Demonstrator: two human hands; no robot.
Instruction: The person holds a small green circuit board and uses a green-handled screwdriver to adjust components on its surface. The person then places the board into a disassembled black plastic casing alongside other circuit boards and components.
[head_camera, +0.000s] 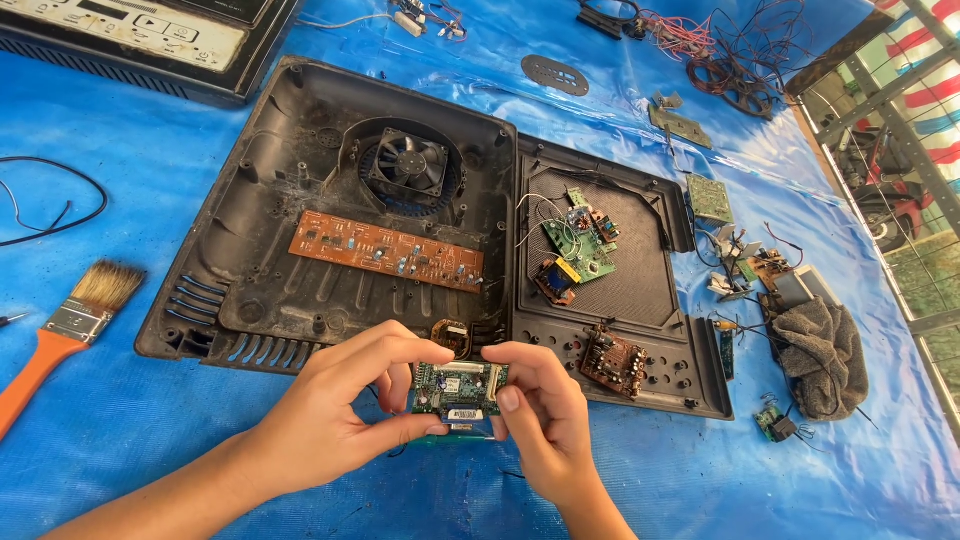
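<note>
A small green circuit board (457, 388) is held up just in front of a black plastic appliance shell (250, 240). My left hand (340, 410) pinches its left edge and my right hand (545, 410) pinches its right edge, thumbs under and fingers over. Inside the shell lie a long brown circuit board (385, 250) and a black fan (408, 165). A small round coil part (452, 333) sits just beyond the held board.
A second black panel (640, 290) on the right carries a green board (577, 245) and a brown board (610, 360). An orange-handled paintbrush (60, 335) lies left. A grey rag (822, 352), loose boards and wires lie right, on a blue tarp (120, 440).
</note>
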